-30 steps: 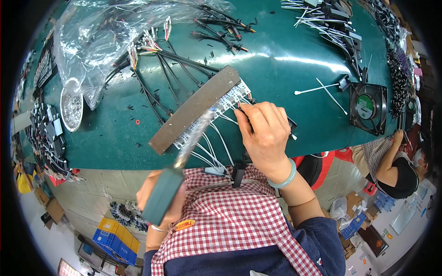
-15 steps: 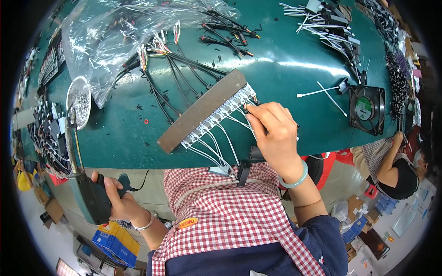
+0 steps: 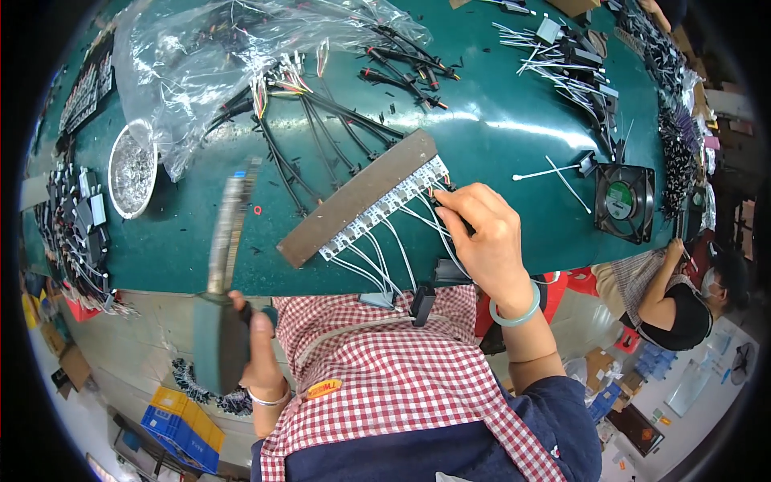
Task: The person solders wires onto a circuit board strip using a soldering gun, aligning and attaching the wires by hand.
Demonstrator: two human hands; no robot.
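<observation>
My left hand [image 3: 262, 360] is wrapped round the dark green handle of a soldering gun [image 3: 218, 341]. Its long metal barrel, smeared by motion, points up over the table's near edge, left of a brown bar [image 3: 353, 201]. Along that bar's near side runs a row of small pale circuit boards [image 3: 384, 206], with white wires [image 3: 392, 249] trailing toward me. At the row's right end my right hand [image 3: 487, 229] pinches a wire with a bare orange tip by the boards; the fingertips partly hide it. A small black casing [image 3: 422, 304] hangs on wires against my checked apron.
Black cables [image 3: 281, 165] with stripped ends lie behind the bar, beside a clear plastic bag [image 3: 173, 72]. A white bowl [image 3: 132, 170] stands at left. On the right are a black fan [image 3: 624, 202], cable ties [image 3: 554, 174] and heaped casings. A co-worker [image 3: 671, 301] sits at right.
My left hand has swung the soldering gun to the right, from beside the bowl toward the brown bar. The right hand keeps its pinch almost in place. The whole view has shifted slightly.
</observation>
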